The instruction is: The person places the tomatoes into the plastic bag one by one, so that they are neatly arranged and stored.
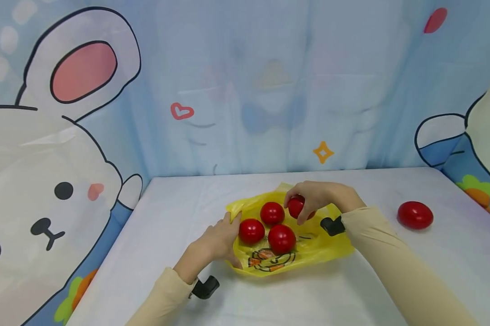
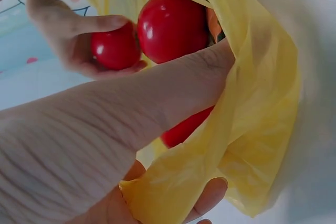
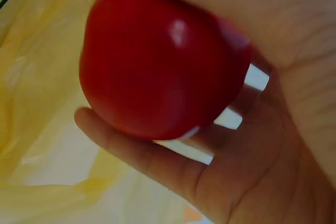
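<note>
A yellow plastic bag [image 1: 326, 246] with a printed cartoon lies mouth-open on the table. My left hand [image 1: 217, 242] grips its left edge; in the left wrist view the thumb is inside the bag and the fingers are outside. Three glossy red tomato-like balls rest in the bag: a rear ball [image 1: 272, 213], a left ball [image 1: 251, 231] and a front ball [image 1: 282, 239]. At the bag's right rear, my right hand [image 1: 316, 199] holds another red tomato-like ball [image 3: 163, 66], thumb and fingers curled round it. Whether this ball touches the bag is hard to tell.
A red oval object [image 1: 415, 215] lies by itself on the white-covered table [image 1: 179, 203], right of the bag. Behind the table hangs a light blue cartoon curtain [image 1: 228, 90]. Black wrist mounts [image 1: 206, 287] stick out from both wrists.
</note>
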### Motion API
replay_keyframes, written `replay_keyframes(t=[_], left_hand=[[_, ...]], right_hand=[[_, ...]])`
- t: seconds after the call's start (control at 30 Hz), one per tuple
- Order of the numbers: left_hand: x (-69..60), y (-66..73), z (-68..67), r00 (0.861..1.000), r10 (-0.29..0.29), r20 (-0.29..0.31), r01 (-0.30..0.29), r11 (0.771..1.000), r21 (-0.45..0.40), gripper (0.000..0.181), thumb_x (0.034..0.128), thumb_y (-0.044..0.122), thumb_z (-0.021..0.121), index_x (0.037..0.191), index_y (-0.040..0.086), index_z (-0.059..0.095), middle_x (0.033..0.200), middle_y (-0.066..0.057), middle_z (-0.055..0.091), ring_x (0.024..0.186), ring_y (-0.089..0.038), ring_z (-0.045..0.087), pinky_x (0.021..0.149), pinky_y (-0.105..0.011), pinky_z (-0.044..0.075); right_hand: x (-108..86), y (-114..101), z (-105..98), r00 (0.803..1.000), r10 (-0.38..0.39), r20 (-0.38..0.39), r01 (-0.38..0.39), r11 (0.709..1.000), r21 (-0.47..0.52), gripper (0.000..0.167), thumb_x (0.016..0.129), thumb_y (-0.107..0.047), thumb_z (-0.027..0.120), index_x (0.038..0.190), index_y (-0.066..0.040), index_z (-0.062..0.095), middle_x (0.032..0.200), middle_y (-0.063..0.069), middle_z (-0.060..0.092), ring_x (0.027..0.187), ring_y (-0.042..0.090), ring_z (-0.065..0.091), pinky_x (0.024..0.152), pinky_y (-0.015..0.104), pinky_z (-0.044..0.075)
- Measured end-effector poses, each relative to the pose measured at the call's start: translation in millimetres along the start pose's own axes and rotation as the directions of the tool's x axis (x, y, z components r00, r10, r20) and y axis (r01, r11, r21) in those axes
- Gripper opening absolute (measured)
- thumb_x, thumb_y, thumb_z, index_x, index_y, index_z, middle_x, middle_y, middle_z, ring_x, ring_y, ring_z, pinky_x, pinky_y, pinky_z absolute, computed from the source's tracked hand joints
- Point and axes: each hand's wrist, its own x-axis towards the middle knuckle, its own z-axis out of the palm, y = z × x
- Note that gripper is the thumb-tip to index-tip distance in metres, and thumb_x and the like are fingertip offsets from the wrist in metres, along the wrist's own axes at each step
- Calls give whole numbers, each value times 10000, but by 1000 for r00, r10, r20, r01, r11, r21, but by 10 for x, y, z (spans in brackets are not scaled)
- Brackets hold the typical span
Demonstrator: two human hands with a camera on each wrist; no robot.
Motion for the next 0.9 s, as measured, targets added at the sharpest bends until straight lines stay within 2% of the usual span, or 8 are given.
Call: replay_keyframes(t=[0.13,0.33,0.63,0.9], left_hand=[[-1,7,-10,1000,2,0,-2,1000,6,1254,668,366,1014,1626,-2,295,1533,-247,395,1304,-378,540,1046,-583,484],[-2,20,-31,1000,4,1,-4,1000,5,1254,670,359,1014,1629,2,290,1546,-245,383,1309,-375,535,1042,-575,486],[-10,27,-18,1000,-7,16,8,1000,-9,1219,691,342,1005,1629,11,300,1601,-261,334,1386,-408,491,1094,-599,449],[-4,9,20,1000,-4,14,4,1000,-11,1220,689,339,1006,1624,-3,302,1577,-255,358,1353,-399,514,1070,-596,468]], right_hand=[[28,108,32,999,30,-28,-32,999,-37,480,836,-139,881,1259,-63,668,1192,118,626,1044,285,595,862,397,587],[119,191,112,996,52,-68,-54,998,-34,442,842,-128,868,1230,-61,666,1189,129,623,1047,295,590,874,399,583],[219,294,296,992,50,-118,-58,996,-72,442,803,-75,901,1186,-39,684,1166,130,619,1039,296,570,899,409,569],[245,303,360,991,42,-130,-50,997,-64,450,801,-65,903,1187,-31,675,1172,133,627,1050,306,573,920,444,563]])
